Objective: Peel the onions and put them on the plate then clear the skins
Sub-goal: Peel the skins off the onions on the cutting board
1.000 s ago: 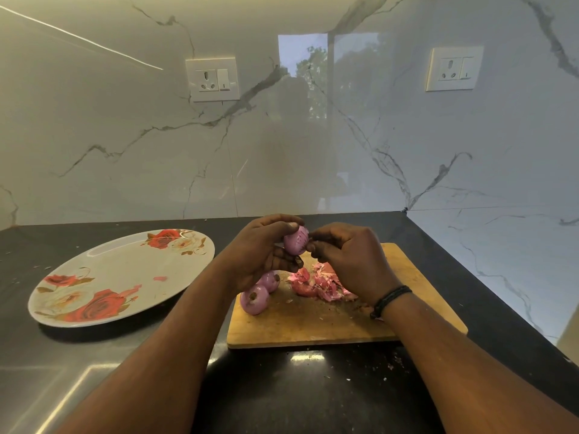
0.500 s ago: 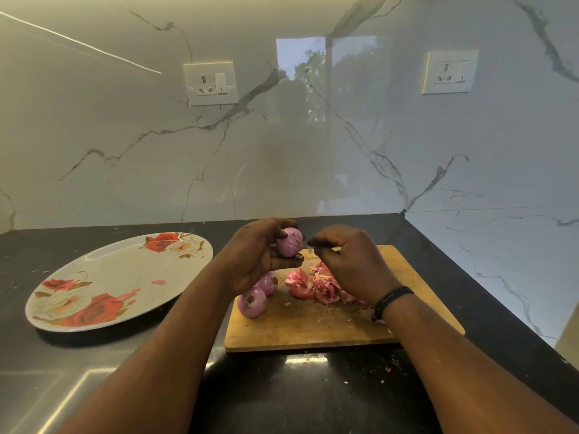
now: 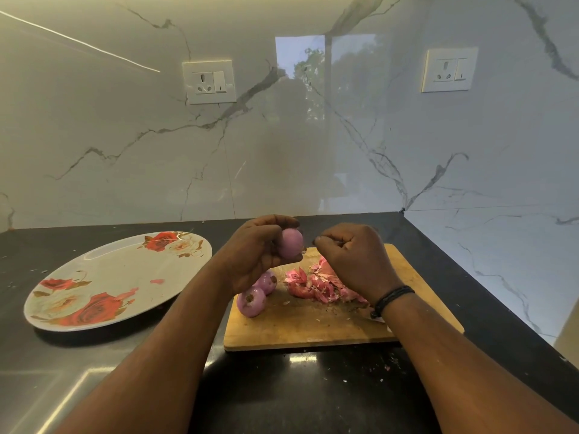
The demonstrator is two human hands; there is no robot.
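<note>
Two hands worked above the wooden board (image 3: 313, 327) on the black table (image 3: 282, 396). The left hand (image 3: 253, 249) gripped a smooth, round purple onion (image 3: 291, 246); since half a second before, its marked face had turned away. The right hand (image 3: 354, 255) had drawn slightly off, fingers curled, perhaps pinching a scrap; I could not tell. Two more onions (image 3: 252, 301) lay on the board beside papery pink skins (image 3: 316, 285). The glossy oval rose-patterned plate (image 3: 94, 277) sat left, well apart.

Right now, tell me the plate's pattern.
White plate with red roses and brownish leaves; the head view shows it.
</note>
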